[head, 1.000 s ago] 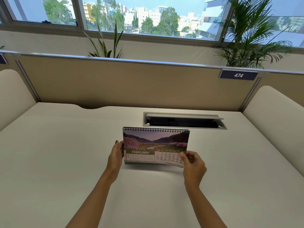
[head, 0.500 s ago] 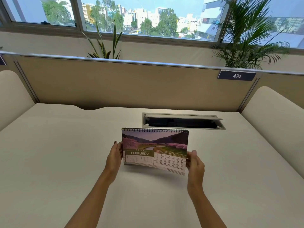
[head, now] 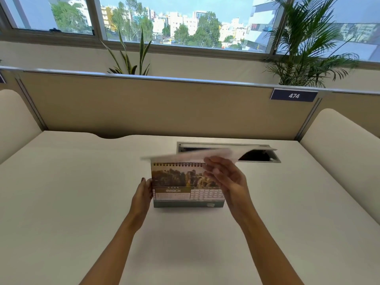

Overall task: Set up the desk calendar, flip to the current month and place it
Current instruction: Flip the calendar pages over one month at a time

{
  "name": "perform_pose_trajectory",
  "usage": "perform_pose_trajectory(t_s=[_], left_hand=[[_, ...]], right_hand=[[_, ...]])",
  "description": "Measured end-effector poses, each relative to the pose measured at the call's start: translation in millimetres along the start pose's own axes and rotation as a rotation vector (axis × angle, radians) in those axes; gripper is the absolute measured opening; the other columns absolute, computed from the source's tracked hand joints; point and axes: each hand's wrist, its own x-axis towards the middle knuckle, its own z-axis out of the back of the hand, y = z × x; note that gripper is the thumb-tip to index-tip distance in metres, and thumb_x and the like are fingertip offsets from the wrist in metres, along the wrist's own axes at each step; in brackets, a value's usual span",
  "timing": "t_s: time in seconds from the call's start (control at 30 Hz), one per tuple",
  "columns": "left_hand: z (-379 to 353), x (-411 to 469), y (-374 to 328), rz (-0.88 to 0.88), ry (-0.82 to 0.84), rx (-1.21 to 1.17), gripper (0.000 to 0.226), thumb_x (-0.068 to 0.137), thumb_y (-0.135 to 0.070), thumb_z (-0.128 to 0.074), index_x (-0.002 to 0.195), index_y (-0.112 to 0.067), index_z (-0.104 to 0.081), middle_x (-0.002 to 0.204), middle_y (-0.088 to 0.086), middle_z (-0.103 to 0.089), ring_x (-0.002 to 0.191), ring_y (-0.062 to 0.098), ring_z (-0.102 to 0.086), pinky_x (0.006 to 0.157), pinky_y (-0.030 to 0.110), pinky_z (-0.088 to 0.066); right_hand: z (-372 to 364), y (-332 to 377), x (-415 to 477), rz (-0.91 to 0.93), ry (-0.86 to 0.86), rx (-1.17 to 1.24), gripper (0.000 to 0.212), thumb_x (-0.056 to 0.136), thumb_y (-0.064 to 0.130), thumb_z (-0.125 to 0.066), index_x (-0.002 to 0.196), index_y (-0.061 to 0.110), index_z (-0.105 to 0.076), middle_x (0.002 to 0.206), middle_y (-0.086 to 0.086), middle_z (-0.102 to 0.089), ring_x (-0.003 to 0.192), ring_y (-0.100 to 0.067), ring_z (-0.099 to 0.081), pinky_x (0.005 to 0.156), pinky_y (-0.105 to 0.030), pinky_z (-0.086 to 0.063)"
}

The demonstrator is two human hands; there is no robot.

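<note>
The desk calendar [head: 174, 191] stands upright on the white desk [head: 72, 192], a little right of centre, and its front page reads MARCH under a photo of trees. Above the spiral binding a loose page [head: 185, 156] is swung up nearly level and is blurred by motion. My left hand [head: 141, 194] grips the calendar's left edge. My right hand [head: 226, 179] is raised at the upper right corner with its fingers spread just under the lifted page, and it hides part of the right side of the date grid.
An open cable hatch [head: 257, 156] lies in the desk just behind the calendar. A beige partition [head: 164, 108] with a plate marked 474 [head: 294, 96] closes the back. Rounded padded dividers [head: 339, 140] bound both sides. Plants stand behind the partition.
The February page, pinched at its lower right corner by my right hand, has been lifted up over the spiral. March now shows. My right hand has risen and its fingers have opened.
</note>
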Motion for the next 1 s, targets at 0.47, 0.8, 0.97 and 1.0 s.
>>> perform_pose_trajectory(t_s=[0.47,0.8,0.97,1.0], left_hand=[[-4,3,-1,0.053,-0.035,-0.050,0.051,0.100,-0.038,-0.014,0.138,-0.014,-0.036,0.128,0.002,-0.051,0.121,0.021,-0.046,0.108,0.034,-0.031],[-6,2,-1,0.067,-0.042,-0.067,0.052,0.100,-0.038,-0.013,0.142,-0.013,-0.031,0.132,0.001,-0.047,0.120,0.018,-0.044,0.104,0.030,-0.031],[-7,2,-2,0.064,-0.042,-0.071,0.052,0.100,-0.038,-0.013,0.141,-0.013,-0.032,0.128,0.000,-0.048,0.119,0.018,-0.045,0.107,0.032,-0.031],[-8,1,-2,0.064,-0.043,-0.072,0.052,0.100,-0.038,-0.013,0.141,-0.013,-0.032,0.127,0.000,-0.048,0.119,0.018,-0.045,0.107,0.032,-0.031]], right_hand=[[-6,-11,39,0.383,0.034,-1.149,0.023,0.087,0.013,-0.064,0.110,0.012,-0.062,0.113,-0.006,-0.066,0.106,-0.017,-0.059,0.091,-0.032,-0.054],[-3,-31,41,0.496,0.012,-1.324,0.021,0.085,0.018,-0.065,0.104,0.011,-0.066,0.099,-0.007,-0.069,0.092,-0.022,-0.060,0.079,-0.033,-0.052],[-2,-39,33,0.547,-0.165,-1.279,0.028,0.085,0.018,-0.065,0.112,0.014,-0.063,0.109,-0.006,-0.064,0.108,-0.020,-0.052,0.095,-0.032,-0.046],[-2,-40,30,0.555,-0.244,-1.244,0.029,0.086,0.017,-0.065,0.114,0.014,-0.061,0.113,-0.006,-0.061,0.112,-0.018,-0.048,0.098,-0.029,-0.043]])
